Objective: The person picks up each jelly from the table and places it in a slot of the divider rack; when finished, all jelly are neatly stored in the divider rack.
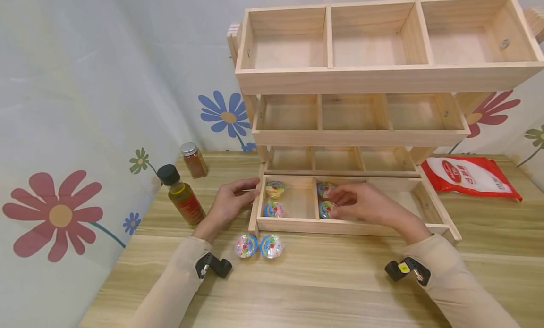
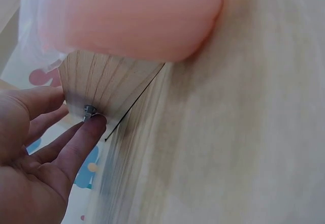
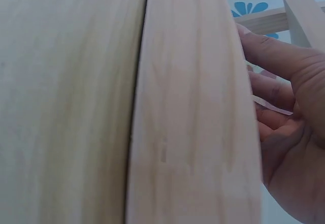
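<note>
"Wood was what the left hand point(image 1: 231, 200) touched: its fingers, loosely extended, met the rack's point(image 1: 361, 138) outer side. And the right hand point(image 1: 361, 203)?"

"Its fingers bent around two lidded cups point(image 1: 325, 209) in the lowest tier's middle compartment. I couldn't tell whether they pinched one or merely touched it."

"The other cups?"

"Two point(image 1: 274, 209) lay in the left compartment, and two point(image 1: 271, 247) sat on the counter point(image 1: 318, 285), just in front of the rack."

"How would one have handled?"

"Light, I judged, with thin walls that might give under a squeeze and a slick film on top. Thumb and fingertip across the rim seemed best; pressing the lid's middle risked denting or tearing it."

"Farther out?"

"A dark-capped bottle point(image 1: 187, 203) and a jar point(image 1: 194, 162) on the left, a red-and-white bag point(image 1: 471, 178) on the right."
</note>
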